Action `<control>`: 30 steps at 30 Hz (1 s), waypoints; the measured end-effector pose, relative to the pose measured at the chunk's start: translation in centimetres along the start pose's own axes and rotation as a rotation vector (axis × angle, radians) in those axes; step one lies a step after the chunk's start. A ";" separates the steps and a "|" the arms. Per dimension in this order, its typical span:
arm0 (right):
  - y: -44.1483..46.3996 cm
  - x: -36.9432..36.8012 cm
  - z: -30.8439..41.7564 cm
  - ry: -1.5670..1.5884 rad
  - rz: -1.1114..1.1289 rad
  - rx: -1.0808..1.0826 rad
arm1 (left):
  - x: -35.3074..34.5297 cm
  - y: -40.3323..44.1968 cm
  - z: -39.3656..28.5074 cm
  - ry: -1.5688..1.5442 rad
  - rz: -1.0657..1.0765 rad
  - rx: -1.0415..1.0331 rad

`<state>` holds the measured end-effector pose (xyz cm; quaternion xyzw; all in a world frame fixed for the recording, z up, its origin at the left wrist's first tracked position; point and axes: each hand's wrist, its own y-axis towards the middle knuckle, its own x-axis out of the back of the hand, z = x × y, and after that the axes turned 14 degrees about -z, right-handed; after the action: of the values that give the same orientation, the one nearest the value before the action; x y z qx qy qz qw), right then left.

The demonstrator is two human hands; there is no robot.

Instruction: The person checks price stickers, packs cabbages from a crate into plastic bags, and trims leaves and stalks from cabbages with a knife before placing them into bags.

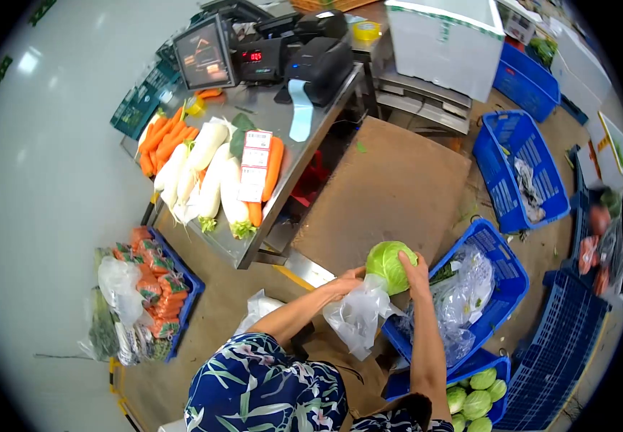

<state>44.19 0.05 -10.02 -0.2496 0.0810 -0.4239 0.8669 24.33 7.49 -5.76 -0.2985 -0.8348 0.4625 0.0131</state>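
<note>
A round green cabbage (389, 266) is held up in front of my body, its lower left side at the mouth of a clear plastic bag (358, 315). My right hand (417, 272) curls around the cabbage's right side. On the left, my left hand (347, 282) grips the edge of the bag, its fingers partly hidden behind the plastic and close to the cabbage. Below my right forearm, more cabbages (477, 403) lie in a blue crate (502, 371).
A metal table (236, 248) carries white radishes (214, 173), carrots (157, 144), a label sheet (255, 165), a scale display and a label printer (319, 68). Blue crates (520, 277) line the right side. Bagged carrots (160, 288) sit in a crate at left. A brown board (387, 187) lies ahead.
</note>
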 end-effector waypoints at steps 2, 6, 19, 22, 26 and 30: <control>0.9 0.0 -0.1 -0.099 0.054 0.001 | 1.2 0.9 0.4 0.036 -0.020 0.025; 0.3 -1.1 2.1 -0.334 0.035 0.038 | 2.3 0.6 -1.0 0.091 -0.037 0.060; 2.1 2.2 -0.2 -0.261 -0.160 0.048 | 7.7 1.6 -0.3 0.279 0.037 0.028; 1.1 2.5 1.4 -0.228 -0.161 -0.057 | 7.0 0.5 -2.1 0.326 0.050 0.023; 1.0 2.5 0.8 -0.225 -0.144 -0.117 | 5.5 0.2 -3.0 0.351 0.034 0.012; 1.0 2.3 1.2 -0.183 -0.117 -0.176 | 6.2 2.7 -0.9 0.306 0.094 -0.013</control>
<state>46.70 -0.80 -9.34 -0.3667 0.0236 -0.4401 0.8193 20.83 12.36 -8.93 -0.4043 -0.8111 0.4063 0.1164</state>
